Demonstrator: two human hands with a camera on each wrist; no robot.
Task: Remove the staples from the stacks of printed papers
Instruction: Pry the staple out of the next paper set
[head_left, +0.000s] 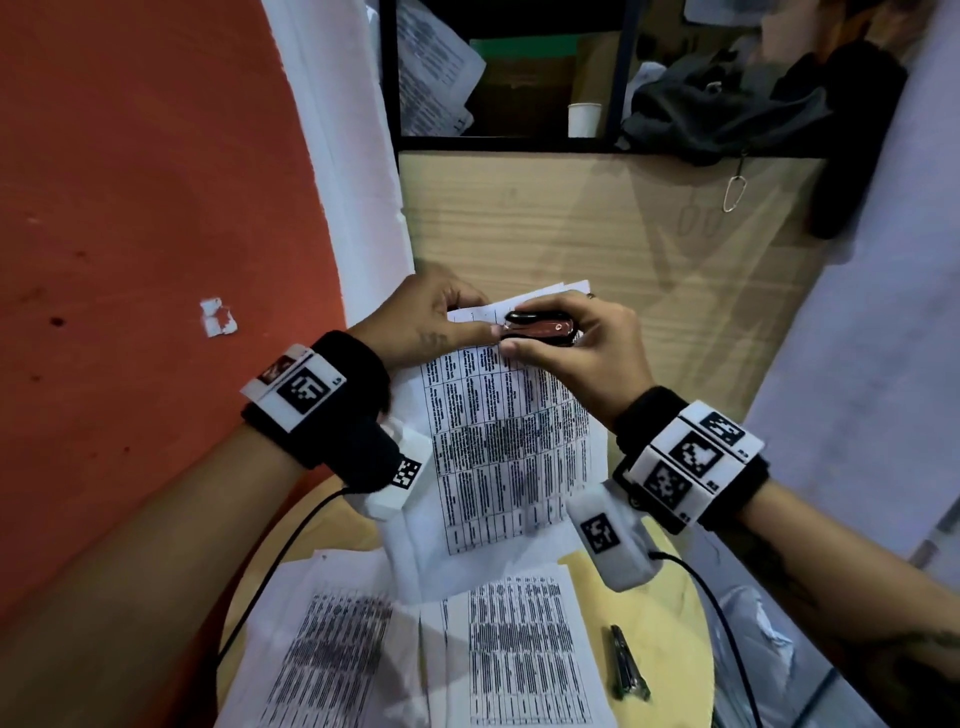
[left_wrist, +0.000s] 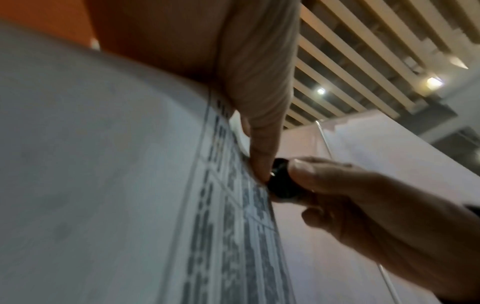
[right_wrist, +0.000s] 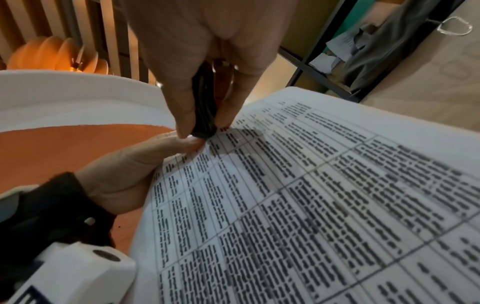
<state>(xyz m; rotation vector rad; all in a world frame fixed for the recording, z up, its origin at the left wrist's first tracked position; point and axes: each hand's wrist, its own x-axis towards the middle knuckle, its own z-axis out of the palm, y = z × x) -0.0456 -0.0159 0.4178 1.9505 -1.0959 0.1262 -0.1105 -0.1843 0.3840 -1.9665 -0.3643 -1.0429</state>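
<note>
A stack of printed papers (head_left: 509, 441) with tables of text is lifted off the table. My left hand (head_left: 441, 325) pinches its top left corner, thumb on top, fingers behind. My right hand (head_left: 566, 338) grips a small black and red staple remover (head_left: 537, 326) and holds its tip against that same corner, right beside my left thumb. In the right wrist view the staple remover (right_wrist: 205, 107) points down onto the papers (right_wrist: 311, 195) beside the left thumb (right_wrist: 182, 144). In the left wrist view the remover's black end (left_wrist: 283, 181) touches the page edge. The staple itself is hidden.
More printed sheets (head_left: 524, 649) lie on the round yellow table (head_left: 660, 613) near me, with a metal folding tool (head_left: 628, 665) to their right. A wooden cabinet (head_left: 597, 218) with a shelf, a paper cup (head_left: 584, 119) and dark cloth (head_left: 727, 109) stands ahead. Orange floor (head_left: 130, 234) lies left.
</note>
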